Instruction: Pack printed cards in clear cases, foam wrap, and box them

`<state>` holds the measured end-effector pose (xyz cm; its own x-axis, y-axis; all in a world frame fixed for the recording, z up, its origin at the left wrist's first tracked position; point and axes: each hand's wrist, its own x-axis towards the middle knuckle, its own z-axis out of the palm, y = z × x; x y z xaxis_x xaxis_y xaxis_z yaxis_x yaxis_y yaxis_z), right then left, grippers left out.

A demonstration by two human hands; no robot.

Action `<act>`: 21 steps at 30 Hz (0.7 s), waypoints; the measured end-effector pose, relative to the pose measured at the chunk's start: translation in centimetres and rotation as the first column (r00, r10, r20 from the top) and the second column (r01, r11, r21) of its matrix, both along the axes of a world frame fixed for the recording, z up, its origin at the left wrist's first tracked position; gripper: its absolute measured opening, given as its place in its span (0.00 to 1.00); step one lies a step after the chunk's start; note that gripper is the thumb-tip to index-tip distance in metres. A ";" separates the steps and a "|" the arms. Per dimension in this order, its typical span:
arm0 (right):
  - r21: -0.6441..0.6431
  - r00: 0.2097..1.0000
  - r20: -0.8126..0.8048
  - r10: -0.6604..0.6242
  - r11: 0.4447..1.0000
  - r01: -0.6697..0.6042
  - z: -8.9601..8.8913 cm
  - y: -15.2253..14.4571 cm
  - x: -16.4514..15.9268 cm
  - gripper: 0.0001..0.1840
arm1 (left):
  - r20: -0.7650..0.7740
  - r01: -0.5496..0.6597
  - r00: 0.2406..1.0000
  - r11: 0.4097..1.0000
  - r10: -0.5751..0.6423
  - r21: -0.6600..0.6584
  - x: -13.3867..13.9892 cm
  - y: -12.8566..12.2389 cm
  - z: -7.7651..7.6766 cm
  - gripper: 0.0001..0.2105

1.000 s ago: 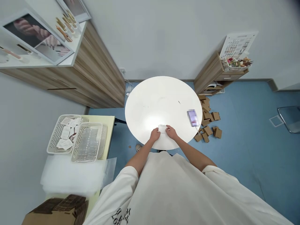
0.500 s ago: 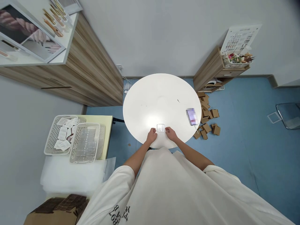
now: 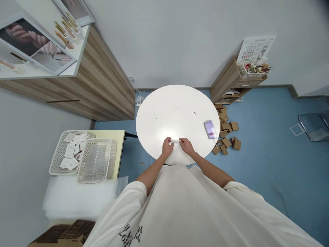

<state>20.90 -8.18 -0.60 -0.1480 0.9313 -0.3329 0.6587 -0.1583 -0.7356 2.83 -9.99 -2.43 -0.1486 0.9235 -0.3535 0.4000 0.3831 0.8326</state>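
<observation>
A small clear plastic box (image 3: pixel 175 140) is held over the near part of the white oval table (image 3: pixel 177 103). It shows now as a thin pale strip, its edge toward me. My left hand (image 3: pixel 167 146) pinches its left end, and my right hand (image 3: pixel 186 145) grips the right end. The fingers of both hands are closed at the ends of the box. What lies inside it is too small to make out.
A purple phone-like object (image 3: pixel 210 129) with a white cable lies at the table's right. Brown cardboard boxes (image 3: pixel 226 127) are scattered on the floor. White baskets (image 3: pixel 95 159) with clear cases and cards stand on a side table at left. A wooden cabinet (image 3: pixel 102 75) rises behind.
Both hands have closed onto the ends of the clear box, which lay flat between them before. It is now tilted up edge-on. The camera view has shifted slightly.
</observation>
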 end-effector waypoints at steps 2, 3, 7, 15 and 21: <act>-0.001 1.000 0.026 0.007 1.000 -0.007 0.3 0.4 -0.3 0.18 | -0.017 -0.019 1.000 1.000 0.019 0.009 0.0 0.3 0.0 0.13; -0.010 0.999 0.040 0.009 1.000 -0.008 0.3 0.5 -0.4 0.17 | -0.020 -0.029 0.999 1.000 0.029 0.003 0.1 0.4 -0.1 0.12; -0.033 0.995 0.101 0.021 0.999 -0.018 0.1 1.0 -0.8 0.17 | -0.027 -0.065 0.998 0.997 0.064 -0.034 0.3 0.6 -0.3 0.09; -0.026 0.972 0.192 0.138 0.990 -0.135 0.1 2.2 -0.9 0.15 | -0.049 -0.090 0.995 0.994 0.087 -0.062 0.3 1.0 -0.2 0.06; -0.032 0.955 0.169 0.245 0.969 -0.243 1.2 3.4 -0.5 0.13 | -0.019 -0.098 0.995 0.982 0.097 -0.159 0.1 1.8 0.5 0.06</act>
<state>20.36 -4.80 0.57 -0.3105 0.8701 -0.3826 0.7937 0.0158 -0.6081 2.93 -8.20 -1.97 -0.2399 0.8364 -0.4929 0.3632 0.5482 0.7534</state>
